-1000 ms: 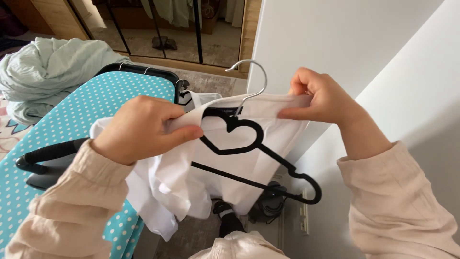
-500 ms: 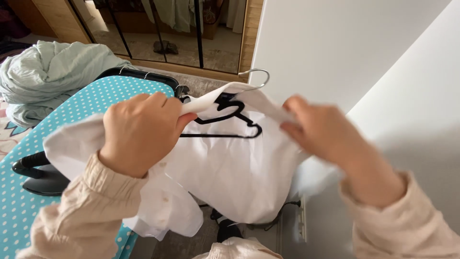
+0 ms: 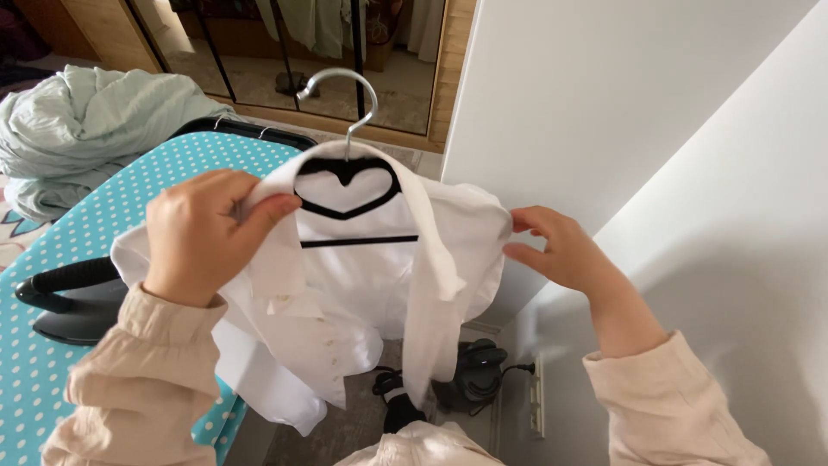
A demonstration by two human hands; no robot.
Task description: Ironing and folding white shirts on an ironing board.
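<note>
A white button shirt hangs on a black hanger with a heart-shaped centre and a silver hook. My left hand grips the shirt's left shoulder and collar over the hanger. My right hand pinches the shirt's right shoulder edge with its fingertips. The shirt front hangs open, with buttons visible on the left panel. Both hands hold the shirt up in front of me, above the floor.
A turquoise polka-dot ironing board lies to the left with a dark iron on it. A pale green cloth pile sits beyond. A white wall stands to the right. A dark device with a cable rests on the floor below.
The hanger has turned upright with its hook up and now sits inside both shirt shoulders. My right hand has shifted to the right shoulder edge.
</note>
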